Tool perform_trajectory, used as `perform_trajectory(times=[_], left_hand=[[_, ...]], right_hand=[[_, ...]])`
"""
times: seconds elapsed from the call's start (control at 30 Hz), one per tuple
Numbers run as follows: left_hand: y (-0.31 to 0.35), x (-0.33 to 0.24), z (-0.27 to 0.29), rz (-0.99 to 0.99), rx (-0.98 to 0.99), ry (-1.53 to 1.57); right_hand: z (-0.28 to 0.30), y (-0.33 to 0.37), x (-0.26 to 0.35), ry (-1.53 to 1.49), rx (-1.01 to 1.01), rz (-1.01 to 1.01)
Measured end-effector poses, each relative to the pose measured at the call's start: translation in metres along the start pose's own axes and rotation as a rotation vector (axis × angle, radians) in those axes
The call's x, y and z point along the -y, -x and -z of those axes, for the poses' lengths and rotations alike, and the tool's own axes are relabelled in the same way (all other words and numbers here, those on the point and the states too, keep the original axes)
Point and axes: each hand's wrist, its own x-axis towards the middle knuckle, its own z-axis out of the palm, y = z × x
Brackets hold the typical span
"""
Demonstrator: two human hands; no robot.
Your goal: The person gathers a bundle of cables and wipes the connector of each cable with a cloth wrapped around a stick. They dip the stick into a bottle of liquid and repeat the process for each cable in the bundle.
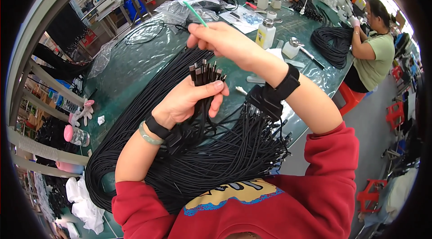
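Your red shirt [261, 207] is closest, right at the near edge of the green table [123, 74]. Your left hand [184, 99] is wrapped around a bunch of black cable ends [207, 74], with their little metal tips poking up. Your right hand [225, 43] is near them, pinching a thin green stick [196, 13]. Long black cables [211, 162] lie in a big pile by the table's near edge, bending round toward the left edge. Over by the right edge sits a loop of black cable [330, 43], next to a person [381, 54] in a green shirt. One jar with a pink lid [82, 137] is by the left edge.
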Motion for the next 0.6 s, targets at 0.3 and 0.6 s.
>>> perform_trajectory(times=[0.3,0.6], left_hand=[[0.002,-0.003,0.000,-0.043,0.038,-0.035],[0.002,-0.001,-0.018,-0.072,-0.043,-0.206]], right_hand=[[-0.019,0.007,0.009,0.132,0.204,-0.072],[-0.031,0.017,0.015,0.415,0.206,0.130]])
